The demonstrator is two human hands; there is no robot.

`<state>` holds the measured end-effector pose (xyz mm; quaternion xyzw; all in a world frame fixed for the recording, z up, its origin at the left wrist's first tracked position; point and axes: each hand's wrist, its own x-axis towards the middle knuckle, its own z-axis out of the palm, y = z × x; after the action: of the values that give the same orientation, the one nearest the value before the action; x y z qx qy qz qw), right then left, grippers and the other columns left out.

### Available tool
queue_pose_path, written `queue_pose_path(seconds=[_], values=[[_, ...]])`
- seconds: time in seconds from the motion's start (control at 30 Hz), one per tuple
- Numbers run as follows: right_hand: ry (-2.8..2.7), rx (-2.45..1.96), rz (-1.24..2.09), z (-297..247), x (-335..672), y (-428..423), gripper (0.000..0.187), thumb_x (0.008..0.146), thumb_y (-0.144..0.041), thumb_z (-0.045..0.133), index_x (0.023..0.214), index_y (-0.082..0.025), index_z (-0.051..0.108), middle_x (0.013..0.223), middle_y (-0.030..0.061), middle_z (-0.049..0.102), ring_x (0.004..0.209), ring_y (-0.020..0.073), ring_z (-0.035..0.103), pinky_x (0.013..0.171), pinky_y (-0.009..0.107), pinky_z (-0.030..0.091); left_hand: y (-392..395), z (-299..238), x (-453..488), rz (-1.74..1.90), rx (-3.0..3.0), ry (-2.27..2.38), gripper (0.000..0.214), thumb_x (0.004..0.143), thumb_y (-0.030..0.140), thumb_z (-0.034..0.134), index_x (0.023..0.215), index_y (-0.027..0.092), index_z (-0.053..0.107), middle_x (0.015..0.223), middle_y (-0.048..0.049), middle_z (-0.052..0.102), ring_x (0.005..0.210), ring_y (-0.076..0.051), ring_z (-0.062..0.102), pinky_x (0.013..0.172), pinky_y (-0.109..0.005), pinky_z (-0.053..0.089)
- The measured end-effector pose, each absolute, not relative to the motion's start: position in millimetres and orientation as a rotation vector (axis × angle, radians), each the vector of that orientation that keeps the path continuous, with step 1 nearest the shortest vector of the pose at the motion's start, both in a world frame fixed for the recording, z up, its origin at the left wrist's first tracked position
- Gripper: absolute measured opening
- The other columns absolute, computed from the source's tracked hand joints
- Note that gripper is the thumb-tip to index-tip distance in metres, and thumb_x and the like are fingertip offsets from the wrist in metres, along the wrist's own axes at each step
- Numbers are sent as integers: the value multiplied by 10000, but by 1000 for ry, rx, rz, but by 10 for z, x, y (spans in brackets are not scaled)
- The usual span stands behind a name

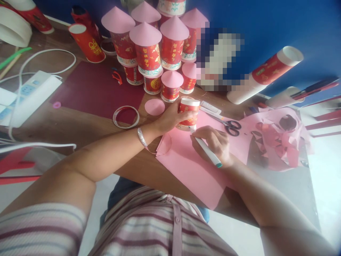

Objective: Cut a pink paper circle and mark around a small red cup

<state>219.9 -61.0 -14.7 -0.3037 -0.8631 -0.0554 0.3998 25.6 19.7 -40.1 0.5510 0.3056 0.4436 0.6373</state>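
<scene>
Head camera: at far left on the wooden table (90,129), a white power strip (44,90) lies among looping white cords (20,89), with a red canister (89,44) standing beyond. Next comes a flat maroon sheet (98,92), a pale ring (114,120) lying at its near corner. Behind, against the blue wall (266,25), stand red paper cylinders (149,58), several under pink cone tops (145,35); a pink disc (155,107) lies before them.

From where I stand, the worker's left hand (170,116), a silver bracelet (141,137) at the wrist, is wrapped around a small red tube (188,107), held roughly upright at the far edge of a pink sheet (197,174). The right hand (216,142) grips a white, green-ended marker (207,151), its tip at the tube's lower band; I cannot tell whether they touch. Just beyond that hand lie dark-handled scissors (232,128). Farther right, a red-and-white tube (271,71) leans near the wall, and cut pink scraps (286,142) lie heaped at the table's right end.
</scene>
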Motion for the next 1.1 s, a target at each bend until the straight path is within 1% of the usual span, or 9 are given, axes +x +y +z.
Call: queue_pose_path(seconds=[0.37, 0.5, 0.6, 0.87, 1.0, 1.1], values=[[-2195, -764, -139, -152, 2196, -605, 173, 1016, -80, 680, 1076, -223, 603, 857, 13, 746, 656, 136, 718, 558, 249, 554, 193, -394, 257, 1016, 1281, 712, 514, 860, 485, 838, 1229, 217, 601, 1178, -75, 693, 1108, -249, 683, 1017, -461, 579], [-2193, -774, -126, -157, 2191, -603, 165, 1027, -92, 670, 1080, -235, 608, 854, -2, 743, 648, 128, 710, 550, 249, 545, 191, -390, 261, 1009, 1271, 718, 536, 849, 482, 838, 1244, 213, 593, 1185, -82, 686, 1114, -253, 676, 1040, -478, 569], [-2196, -783, -125, -158, 2189, -609, 172, 1019, -89, 675, 1078, -238, 613, 853, -7, 744, 653, 126, 713, 551, 246, 540, 184, -380, 261, 1004, 1235, 715, 561, 824, 475, 857, 1243, 212, 593, 1179, -78, 682, 1099, -243, 671, 1035, -471, 570], [-2222, -772, -97, -152, 2178, -630, 174, 1012, -89, 680, 1085, -232, 613, 882, 6, 761, 667, 136, 724, 553, 252, 544, 173, -366, 267, 1013, 1258, 713, 527, 828, 462, 850, 1225, 235, 588, 1157, -52, 676, 1101, -237, 669, 1010, -452, 584], [-2219, -783, -94, -157, 2165, -632, 198, 1004, -72, 675, 1078, -241, 606, 852, -14, 739, 653, 135, 711, 546, 253, 526, 167, -346, 271, 1007, 1258, 725, 525, 824, 478, 849, 1210, 230, 594, 1138, -57, 681, 1070, -228, 662, 994, -440, 584], [-2220, -777, -115, -158, 2159, -628, 205, 1003, -66, 684, 1075, -236, 595, 850, -9, 734, 651, 134, 702, 546, 251, 520, 165, -336, 276, 1011, 1262, 721, 532, 815, 484, 856, 1201, 229, 594, 1140, -63, 680, 1065, -230, 661, 998, -446, 577]])
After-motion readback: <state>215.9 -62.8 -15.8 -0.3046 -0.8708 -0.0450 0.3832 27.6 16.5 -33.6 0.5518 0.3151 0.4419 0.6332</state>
